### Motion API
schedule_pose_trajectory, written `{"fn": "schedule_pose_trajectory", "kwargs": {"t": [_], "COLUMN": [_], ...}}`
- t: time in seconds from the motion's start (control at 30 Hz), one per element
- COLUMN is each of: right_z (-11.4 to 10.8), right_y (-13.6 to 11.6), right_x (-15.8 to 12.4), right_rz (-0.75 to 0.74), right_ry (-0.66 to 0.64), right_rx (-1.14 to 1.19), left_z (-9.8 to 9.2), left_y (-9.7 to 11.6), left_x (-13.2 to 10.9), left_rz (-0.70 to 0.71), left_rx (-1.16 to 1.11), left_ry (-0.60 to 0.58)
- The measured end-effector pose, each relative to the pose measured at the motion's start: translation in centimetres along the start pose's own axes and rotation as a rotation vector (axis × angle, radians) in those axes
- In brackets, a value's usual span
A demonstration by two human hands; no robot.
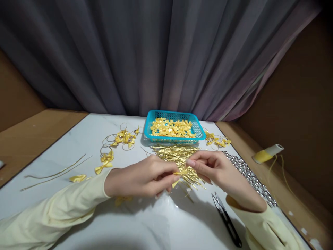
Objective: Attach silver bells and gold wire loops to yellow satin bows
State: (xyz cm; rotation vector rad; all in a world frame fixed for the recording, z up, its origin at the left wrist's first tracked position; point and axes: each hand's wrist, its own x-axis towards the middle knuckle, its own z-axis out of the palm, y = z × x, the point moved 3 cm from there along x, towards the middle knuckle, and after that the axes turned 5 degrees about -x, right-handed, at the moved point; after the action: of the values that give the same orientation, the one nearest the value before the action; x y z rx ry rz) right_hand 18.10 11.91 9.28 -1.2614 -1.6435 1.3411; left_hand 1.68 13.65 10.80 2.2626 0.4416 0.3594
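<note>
"Where's the yellow bow (pixel 183 172)?"

"In front of me near the middle, above the desk (pixel 145 229). My left grip (pixel 149 178), at its nine o'clock, pinches it between thumb and fingers."

"And the right grip (pixel 220 168)?"

"At two o'clock, fingertips narrow and just beside the bow. I can't tell whether they've closed on anything."

"What lies around?"

"Gold strands (pixel 171 152) heaped at twelve, partly behind my hands. Beyond them, a teal basket (pixel 172 138) holding loose yellow bows (pixel 171 127). Bows on thin loops (pixel 125 138) sit at ten."

"On the right?"

"Silver pieces (pixel 247 175) trail along three o'clock. Black-handled snips (pixel 229 224) lie between four and five, blades apart."

"Farther out?"

"A spool (pixel 267 153) of yellow cord toward three, off the white top; a grey curtain (pixel 156 55) hangs at twelve."
</note>
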Motion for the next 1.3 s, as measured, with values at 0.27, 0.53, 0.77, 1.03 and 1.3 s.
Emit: {"fn": "schedule_pose_trajectory", "kwargs": {"t": [0.27,0.53,0.77,1.03,1.3], "right_z": [0.1,-0.2,0.0,0.0,0.4], "right_y": [-0.4,-0.3,-0.3,-0.3,0.0], "right_x": [-0.4,-1.3,-1.3,-1.1,-1.0], "right_rz": [-0.014,-0.052,-0.01,0.009,0.017], "right_ry": [0.01,0.138,0.148,0.136,0.2], "right_rx": [0.114,0.02,0.064,0.115,0.154], "left_z": [0.1,-0.2,-0.1,-0.1,-0.1], "left_y": [-0.1,-0.2,-0.3,-0.3,-0.6], "left_x": [-0.1,-0.1,-0.1,-0.1,-0.1], "left_rz": [-0.038,-0.06,-0.049,-0.062,-0.183], "left_rx": [-0.073,-0.107,-0.071,-0.079,-0.323], "left_ry": [-0.026,0.012,-0.024,-0.021,-0.015]}}
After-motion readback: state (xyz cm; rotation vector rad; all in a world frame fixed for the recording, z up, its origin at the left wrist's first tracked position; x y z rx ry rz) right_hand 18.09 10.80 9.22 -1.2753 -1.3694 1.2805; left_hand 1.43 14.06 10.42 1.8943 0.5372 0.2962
